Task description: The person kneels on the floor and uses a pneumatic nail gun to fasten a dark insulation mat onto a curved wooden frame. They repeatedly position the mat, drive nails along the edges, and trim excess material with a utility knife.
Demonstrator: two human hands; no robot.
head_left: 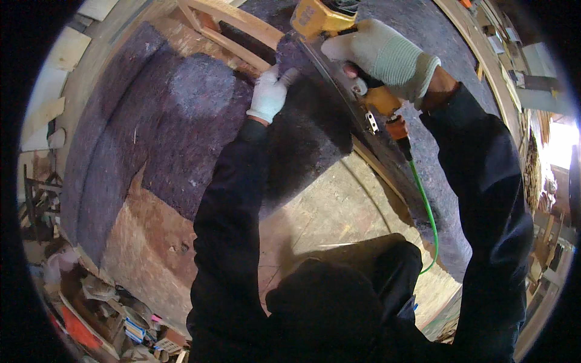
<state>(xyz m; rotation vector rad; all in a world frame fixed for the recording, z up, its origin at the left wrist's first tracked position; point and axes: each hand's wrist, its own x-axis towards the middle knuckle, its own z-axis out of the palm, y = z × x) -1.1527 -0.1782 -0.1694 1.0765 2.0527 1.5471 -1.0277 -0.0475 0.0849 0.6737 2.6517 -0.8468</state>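
Observation:
My right hand (381, 57), in a white knit glove, is closed round the handle of a yellow air nail gun (318, 21). The tool's long dark magazine (336, 81) slants down to the right. From an orange fitting at the handle's end runs a green air hose (431, 212). My left hand (269, 97), gloved too, grips the near end of a light wooden frame (245, 51), thumb out to the right; its fingertips are partly hidden. Just beyond that thumb a tuft of dark purple felt (292, 53) lies by the gun.
Purple-grey felt padding (181, 127) covers much of the work surface, with bare plywood (339, 206) nearest me. A wood strip (378, 166) lies under the magazine. Scraps and boxes (139, 327) crowd the lower left; wood pieces (548, 236) line the right edge.

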